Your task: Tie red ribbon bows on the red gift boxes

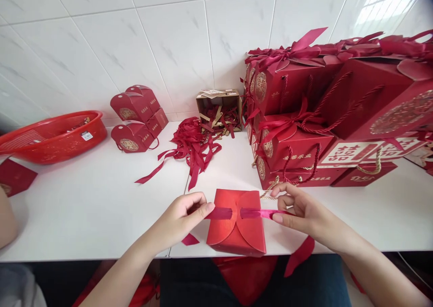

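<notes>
A red gift box with curved, overlapping top flaps sits at the table's front edge, between my hands. A dark red ribbon passes through slots in the flaps and comes out on both sides. My left hand pinches the ribbon close to the box's left side. On the other side, my right hand holds the other length between thumb and finger, pulled out from the box. One loose ribbon end lies below my left hand; the other hangs over the table edge under my right hand.
Finished boxes with bows and rope handles are stacked high at the right. Loose ribbons lie near an open carton by the wall. Several small boxes and a red plastic basket stand left. Someone's arm shows at far left.
</notes>
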Available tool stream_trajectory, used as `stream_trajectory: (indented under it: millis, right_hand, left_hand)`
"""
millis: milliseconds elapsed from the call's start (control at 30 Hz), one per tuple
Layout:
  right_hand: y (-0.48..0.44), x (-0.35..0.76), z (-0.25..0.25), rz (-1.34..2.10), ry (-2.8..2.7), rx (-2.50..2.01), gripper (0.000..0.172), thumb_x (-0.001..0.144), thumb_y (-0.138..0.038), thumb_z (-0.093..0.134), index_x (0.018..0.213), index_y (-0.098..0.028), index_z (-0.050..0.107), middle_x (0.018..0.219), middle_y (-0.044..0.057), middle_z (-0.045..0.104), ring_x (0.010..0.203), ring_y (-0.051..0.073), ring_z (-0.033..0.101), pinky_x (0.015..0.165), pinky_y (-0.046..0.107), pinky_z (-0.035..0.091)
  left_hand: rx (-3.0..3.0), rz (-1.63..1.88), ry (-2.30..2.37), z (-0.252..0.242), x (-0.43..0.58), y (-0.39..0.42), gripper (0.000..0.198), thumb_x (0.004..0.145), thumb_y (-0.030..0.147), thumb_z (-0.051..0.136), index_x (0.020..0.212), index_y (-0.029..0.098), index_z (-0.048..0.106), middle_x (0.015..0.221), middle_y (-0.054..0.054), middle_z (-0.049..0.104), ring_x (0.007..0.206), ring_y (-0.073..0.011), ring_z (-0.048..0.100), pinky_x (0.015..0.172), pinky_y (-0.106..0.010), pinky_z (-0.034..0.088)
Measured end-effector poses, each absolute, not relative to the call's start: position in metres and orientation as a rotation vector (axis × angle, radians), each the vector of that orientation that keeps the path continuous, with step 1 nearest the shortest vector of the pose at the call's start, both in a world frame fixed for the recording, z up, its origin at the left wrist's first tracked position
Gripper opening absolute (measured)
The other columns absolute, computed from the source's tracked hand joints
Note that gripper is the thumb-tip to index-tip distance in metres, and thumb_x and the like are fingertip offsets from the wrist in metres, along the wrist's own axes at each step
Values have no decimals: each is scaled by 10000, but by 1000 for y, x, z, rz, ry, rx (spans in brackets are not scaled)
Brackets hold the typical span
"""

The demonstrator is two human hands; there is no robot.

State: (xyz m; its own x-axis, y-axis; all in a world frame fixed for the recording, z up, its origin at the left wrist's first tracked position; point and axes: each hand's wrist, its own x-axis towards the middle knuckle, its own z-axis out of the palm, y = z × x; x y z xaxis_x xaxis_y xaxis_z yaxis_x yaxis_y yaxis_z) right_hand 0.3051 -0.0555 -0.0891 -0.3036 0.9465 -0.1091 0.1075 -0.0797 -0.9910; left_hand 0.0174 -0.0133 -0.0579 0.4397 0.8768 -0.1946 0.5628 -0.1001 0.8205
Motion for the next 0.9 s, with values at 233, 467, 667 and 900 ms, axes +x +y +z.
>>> stream_trajectory:
  millis: [233, 467, 667, 900]
  right_hand:
    - [-91, 340, -115, 755, -1389, -1637, 521, 662, -499, 777, 1048, -231, 553, 1000, 59, 613, 928, 233, 598, 770, 321, 497]
    - [-137, 278, -114, 1417, -980, -1316, 394, 846, -555, 579, 938, -193, 705, 620, 11, 578, 447, 95, 458, 466, 250, 372]
    - [-123, 240, -120, 1674, -466, -943, 328, 841, -493, 638, 1080, -268, 658, 651, -45, 551, 349, -9, 274, 377, 160, 156]
    - [-110, 247, -114, 1478, -133, -730, 181, 800, -390, 716, 898, -243, 672, 733, -49, 559, 388, -11, 294, 343, 112, 277]
  left_hand:
    - [2072, 954, 1615, -86, -1, -22, 183, 917, 386, 482, 1007, 230, 512, 1031, -56, 546, 963, -209, 542, 853, -326, 448]
    - [2195, 546, 1442, -78, 3, -64, 326, 947, 279, 393, 644, 208, 492, 594, 9, 496, 558, -147, 475, 582, -256, 390]
    - [1849, 694, 1375, -78, 22, -63, 230, 928, 316, 455, 934, 244, 673, 702, -19, 631, 602, -182, 545, 610, -268, 429]
    - [1025, 1254, 1011, -91, 30, -50, 307, 831, 430, 633, 1028, 213, 724, 1027, -79, 700, 956, -233, 611, 815, -297, 489]
